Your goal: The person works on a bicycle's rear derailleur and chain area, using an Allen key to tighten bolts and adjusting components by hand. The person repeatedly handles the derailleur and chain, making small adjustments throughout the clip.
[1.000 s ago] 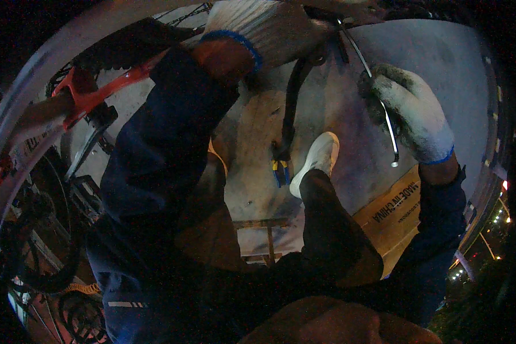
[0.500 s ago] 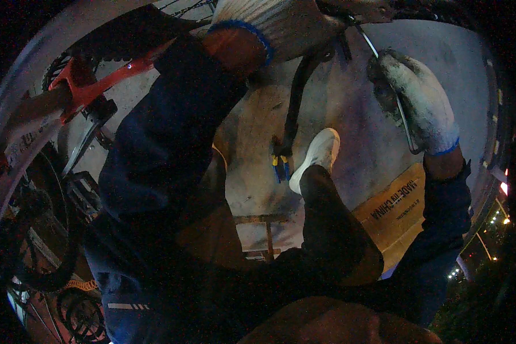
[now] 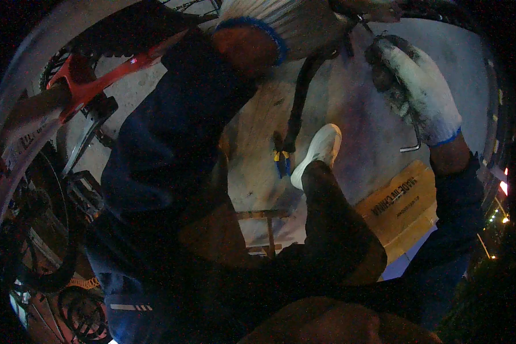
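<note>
My right hand (image 3: 415, 86), in a soiled white knit glove with a blue cuff, is closed around a long L-shaped hex key (image 3: 410, 149). The bent short end sticks out below the palm and points left. The key's far end reaches up-left to a dark part (image 3: 378, 10) at the top edge. My left hand (image 3: 295, 28), gloved alike, lies across the top of the view against this dark part. Its fingers are cut off or lost in shadow, so its grip cannot be made out.
Blue-and-yellow handled pliers (image 3: 281, 163) lie on the floor beside my white shoe (image 3: 324, 149). A black bar (image 3: 299, 97) hangs above them. Flattened cardboard (image 3: 398, 206) lies at right. A red bicycle frame (image 3: 89, 86) with crank and wheel stands at left. A low stool frame (image 3: 261, 215) shows between my legs.
The hex key has turned in my right hand: its short end now points left, where before it looked foreshortened near the cuff. My right hand has shifted slightly upward.
</note>
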Motion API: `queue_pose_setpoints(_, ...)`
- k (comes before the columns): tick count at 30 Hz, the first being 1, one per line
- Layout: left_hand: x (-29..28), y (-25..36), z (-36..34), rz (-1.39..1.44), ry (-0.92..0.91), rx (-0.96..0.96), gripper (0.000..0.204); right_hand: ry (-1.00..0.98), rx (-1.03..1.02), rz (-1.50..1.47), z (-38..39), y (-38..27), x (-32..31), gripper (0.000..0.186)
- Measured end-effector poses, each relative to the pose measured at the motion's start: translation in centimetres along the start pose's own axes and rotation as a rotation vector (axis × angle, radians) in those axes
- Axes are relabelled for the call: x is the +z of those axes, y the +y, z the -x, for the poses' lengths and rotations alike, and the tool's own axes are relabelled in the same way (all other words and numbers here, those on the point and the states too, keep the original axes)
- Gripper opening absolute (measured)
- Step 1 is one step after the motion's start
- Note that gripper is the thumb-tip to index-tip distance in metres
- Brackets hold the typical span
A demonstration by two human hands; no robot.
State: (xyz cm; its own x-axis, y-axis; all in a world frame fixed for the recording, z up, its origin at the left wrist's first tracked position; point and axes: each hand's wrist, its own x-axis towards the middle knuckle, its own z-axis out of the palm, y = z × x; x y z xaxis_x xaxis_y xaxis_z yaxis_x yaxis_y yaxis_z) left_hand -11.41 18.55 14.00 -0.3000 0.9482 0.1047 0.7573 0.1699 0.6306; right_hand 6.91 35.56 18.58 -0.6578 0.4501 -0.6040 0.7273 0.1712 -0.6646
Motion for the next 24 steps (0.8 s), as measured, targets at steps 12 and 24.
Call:
queue_pose_setpoints(12,6.4,-3.4,-2.0,0.575,0.015,0.060,0.033,-0.149,0.081,-0.134,-0.7,-0.3,0.6,0.033)
queue_pose_setpoints(24,3.7,-1.2,-1.5,0.324,0.002,0.000,0.034,0.102,0.128,0.378,2.4,-7.2,3.8,0.033)
